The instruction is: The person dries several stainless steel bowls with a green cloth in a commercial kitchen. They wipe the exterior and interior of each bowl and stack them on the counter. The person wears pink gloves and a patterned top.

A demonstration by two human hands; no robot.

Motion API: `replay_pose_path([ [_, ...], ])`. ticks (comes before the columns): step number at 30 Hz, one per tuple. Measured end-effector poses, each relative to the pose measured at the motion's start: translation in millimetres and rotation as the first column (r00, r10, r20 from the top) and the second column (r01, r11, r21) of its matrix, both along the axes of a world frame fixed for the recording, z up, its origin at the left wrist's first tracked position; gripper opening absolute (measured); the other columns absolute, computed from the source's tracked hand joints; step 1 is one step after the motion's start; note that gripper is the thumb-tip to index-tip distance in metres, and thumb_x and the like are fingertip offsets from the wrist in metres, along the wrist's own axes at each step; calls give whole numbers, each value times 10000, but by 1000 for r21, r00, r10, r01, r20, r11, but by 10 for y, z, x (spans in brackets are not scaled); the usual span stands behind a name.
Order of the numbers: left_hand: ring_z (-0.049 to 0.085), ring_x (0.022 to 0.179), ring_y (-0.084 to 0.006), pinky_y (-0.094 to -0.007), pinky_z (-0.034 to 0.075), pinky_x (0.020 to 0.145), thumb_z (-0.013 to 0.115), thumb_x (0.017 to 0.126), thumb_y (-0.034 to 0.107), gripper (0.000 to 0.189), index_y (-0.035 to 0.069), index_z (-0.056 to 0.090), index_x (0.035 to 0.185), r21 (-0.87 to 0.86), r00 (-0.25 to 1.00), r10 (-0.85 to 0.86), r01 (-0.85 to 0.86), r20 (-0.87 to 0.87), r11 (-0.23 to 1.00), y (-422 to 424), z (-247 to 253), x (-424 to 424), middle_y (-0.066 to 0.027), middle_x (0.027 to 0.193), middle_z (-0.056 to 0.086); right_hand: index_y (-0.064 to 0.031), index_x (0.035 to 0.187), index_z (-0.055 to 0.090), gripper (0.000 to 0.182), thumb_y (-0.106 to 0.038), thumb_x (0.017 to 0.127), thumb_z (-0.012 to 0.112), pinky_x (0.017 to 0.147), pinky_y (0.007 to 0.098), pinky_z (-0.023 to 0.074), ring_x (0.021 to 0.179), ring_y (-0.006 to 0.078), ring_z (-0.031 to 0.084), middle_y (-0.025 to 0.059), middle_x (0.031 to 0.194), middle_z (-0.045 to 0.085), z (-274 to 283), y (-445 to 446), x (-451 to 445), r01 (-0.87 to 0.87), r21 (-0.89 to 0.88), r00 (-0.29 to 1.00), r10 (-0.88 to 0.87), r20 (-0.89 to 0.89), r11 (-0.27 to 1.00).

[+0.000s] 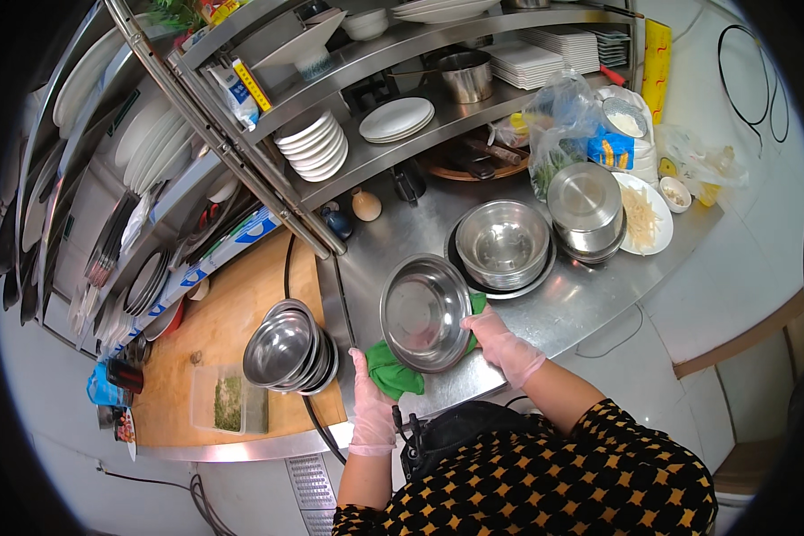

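A round stainless steel bowl (pixel 423 313) is held tilted above the metal counter, between my two gloved hands. My right hand (pixel 499 338) grips its right rim, with part of a green cloth between hand and steel. At the lower left rim, my left hand (pixel 373 402) holds the bowl through the larger part of the green cloth (pixel 394 372); its fingers are mostly hidden. Stacked metal bowls (pixel 504 242) stand just behind, and another stack of metal bowls (pixel 287 348) is to the left, by the edge of the wooden board.
On the wooden board (pixel 241 288) lies a clear container (pixel 218 400) of chopped greens. Upturned metal pots (pixel 584 201) and a white plate of pale strips (pixel 643 214) stand at the right. Steel shelves (pixel 402 144) with plates rise behind; a black cable (pixel 288 268) crosses the board.
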State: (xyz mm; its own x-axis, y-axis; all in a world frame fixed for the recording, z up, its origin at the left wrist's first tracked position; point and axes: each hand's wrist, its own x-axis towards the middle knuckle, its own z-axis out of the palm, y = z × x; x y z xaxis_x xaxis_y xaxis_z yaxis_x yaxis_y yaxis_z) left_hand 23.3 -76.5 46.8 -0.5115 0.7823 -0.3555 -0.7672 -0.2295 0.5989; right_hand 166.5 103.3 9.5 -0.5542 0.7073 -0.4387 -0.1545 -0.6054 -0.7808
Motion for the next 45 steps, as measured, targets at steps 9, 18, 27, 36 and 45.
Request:
replay_pose_path([
  [9,591,1057,-302,-444,466,925,496,933,481,568,-4,531,1226,164,995,-42,56,-86,985,-31,57,-21,-148,1155,617,-99,1343,433,671,126,720,547,735,277,473,814,142,558,26,956,581,-21,-10,28,92,139,989,-74,-130,986],
  [18,580,1086,-233,-391,498,921,493,960,415,480,65,465,1287,1,979,-23,23,-204,1000,112,-157,8,-91,1233,562,23,1196,522,527,-186,769,748,803,272,478,862,133,563,86,1002,574,-333,195,16,-49,445,984,-32,173,894],
  [27,649,855,-222,-357,549,756,493,971,359,368,17,577,1079,-112,948,239,-266,-211,957,24,-43,14,-96,983,644,-67,620,432,320,-212,779,669,486,315,329,549,93,341,-16,568,377,88,230,282,24,552,942,-203,266,834],
  [36,494,751,-57,-199,402,639,604,907,93,107,3,547,902,33,616,315,-423,-722,905,299,100,266,-40,911,571,-19,849,621,99,-116,847,602,582,275,430,641,87,499,12,709,588,-141,59,397,-7,493,926,-181,331,870],
  [45,542,1157,-344,-410,399,989,608,898,180,257,-19,606,1061,-387,209,-370,-50,-905,921,701,-199,587,-234,1255,560,-85,646,422,254,-119,810,613,442,286,304,507,70,348,-39,577,397,-537,-97,406,-39,439,952,-100,288,898],
])
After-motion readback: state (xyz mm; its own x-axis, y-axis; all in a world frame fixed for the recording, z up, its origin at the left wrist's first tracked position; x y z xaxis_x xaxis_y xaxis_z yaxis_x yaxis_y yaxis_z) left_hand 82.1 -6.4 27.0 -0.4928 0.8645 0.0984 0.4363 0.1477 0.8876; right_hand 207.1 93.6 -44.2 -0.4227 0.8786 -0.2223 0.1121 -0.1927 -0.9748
